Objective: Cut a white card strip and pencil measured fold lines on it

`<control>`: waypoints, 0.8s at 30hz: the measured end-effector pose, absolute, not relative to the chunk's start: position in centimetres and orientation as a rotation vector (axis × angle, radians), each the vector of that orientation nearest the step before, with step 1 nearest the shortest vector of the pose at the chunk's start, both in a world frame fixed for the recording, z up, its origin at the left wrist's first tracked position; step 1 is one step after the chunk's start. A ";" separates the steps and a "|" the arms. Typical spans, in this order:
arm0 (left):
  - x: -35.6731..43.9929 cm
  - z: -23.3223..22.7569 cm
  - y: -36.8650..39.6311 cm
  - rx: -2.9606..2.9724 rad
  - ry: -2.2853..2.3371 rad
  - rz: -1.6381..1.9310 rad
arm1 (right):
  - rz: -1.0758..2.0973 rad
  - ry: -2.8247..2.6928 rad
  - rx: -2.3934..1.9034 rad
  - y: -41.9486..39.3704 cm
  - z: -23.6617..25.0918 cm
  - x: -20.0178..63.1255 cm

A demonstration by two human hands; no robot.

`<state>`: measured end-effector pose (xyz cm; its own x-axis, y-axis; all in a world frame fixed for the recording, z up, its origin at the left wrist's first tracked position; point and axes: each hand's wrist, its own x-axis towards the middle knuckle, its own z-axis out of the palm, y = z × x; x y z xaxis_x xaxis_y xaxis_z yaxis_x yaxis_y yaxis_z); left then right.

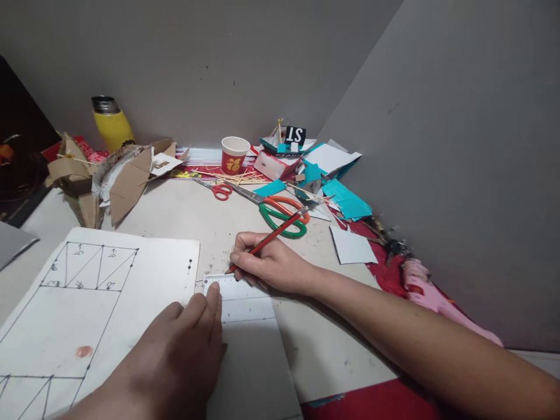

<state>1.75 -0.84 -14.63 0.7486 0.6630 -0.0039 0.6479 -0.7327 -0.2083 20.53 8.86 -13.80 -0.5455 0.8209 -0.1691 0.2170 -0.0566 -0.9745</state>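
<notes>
My right hand point(271, 262) pinches a red and black pencil point(277, 230), its tip down at the upper edge of a clear ruler point(223, 282). That ruler lies on a white sheet of card point(249, 344) with faint pencil lines across it. Stretched forward, my left hand point(188, 344) presses its fingertips on the ruler near its zero end; its thumb is mostly hidden. To the left lies white paper point(161, 262) bearing a drawn pattern of rectangles and diagonals.
Large scissors point(280, 213) and small red scissors point(219, 190) lie beyond my hands, near wooden sticks point(236, 178). Behind stand a red paper cup point(235, 154), a yellow bottle point(112, 125) and cardboard pieces point(129, 184). Blue card scraps point(347, 198) are at the right, by the wall.
</notes>
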 end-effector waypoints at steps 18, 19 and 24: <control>1.4 -15.2 -1.2 -2.778 -1.007 0.148 | 1.602 -1.863 -1.127 9.2 -13.7 20.6; 1.4 -15.3 -1.2 -2.784 -1.003 0.155 | 1.595 -1.874 -1.121 9.2 -13.7 20.6; 1.4 -15.2 -1.2 -2.791 -0.983 0.142 | 1.521 -1.931 -1.088 9.1 -13.6 20.6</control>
<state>1.38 -1.23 -15.20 0.7769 0.6289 -0.0302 0.6119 -0.7654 -0.1994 20.56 9.10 -13.61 -0.5879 0.8000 -0.1201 0.3045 0.0813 -0.9490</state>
